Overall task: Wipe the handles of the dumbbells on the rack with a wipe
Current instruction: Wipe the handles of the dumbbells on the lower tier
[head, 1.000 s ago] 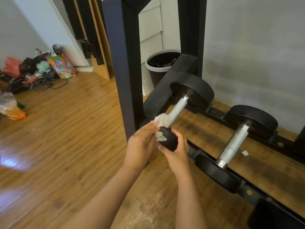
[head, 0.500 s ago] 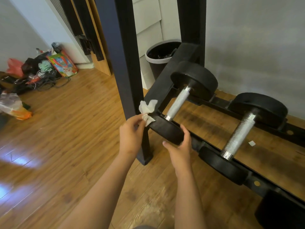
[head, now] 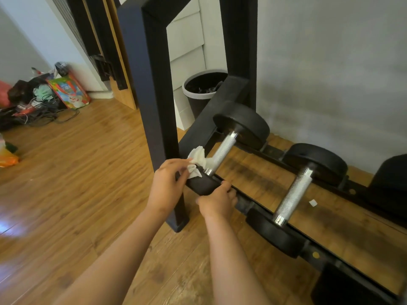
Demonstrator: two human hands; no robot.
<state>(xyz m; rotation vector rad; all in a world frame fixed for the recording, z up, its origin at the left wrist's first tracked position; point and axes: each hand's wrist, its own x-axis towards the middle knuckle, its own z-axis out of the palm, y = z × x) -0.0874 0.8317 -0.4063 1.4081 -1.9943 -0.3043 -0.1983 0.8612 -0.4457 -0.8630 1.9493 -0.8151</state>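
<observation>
The person crouches at the low shelf of a black rack (head: 158, 84), both arms reaching to the first dumbbell (head: 241, 128), the one nearest the rack's upright post; the left hand (head: 167, 183) pinches a crumpled white wipe (head: 197, 158) between thumb and fingertips, and the wipe sits at the near end of that dumbbell's handle (head: 223, 150), touching the metal just above the near weight; the right hand (head: 217, 200) grips that near weight from the front, fingers curled over its top edge, apparently to steady it; most of the knurled handle beyond the wipe lies bare and in plain sight, so the job looks to be at an early stage, with the wipe only at the start of this bar; whether any of it is clean already cannot be told from its shine; the second dumbbell (head: 294, 195) lies beside it on the same rails with nothing touching its handle, and a third dark weight (head: 389, 179) shows at the right edge, its handle out of view; by this showing at least one full handle, likely more, awaits the wipe; a small white scrap (head: 312, 202) lies on the wooden floor (head: 77, 161) under the rack, and a dark bin (head: 198, 93) stands behind the post.
</observation>
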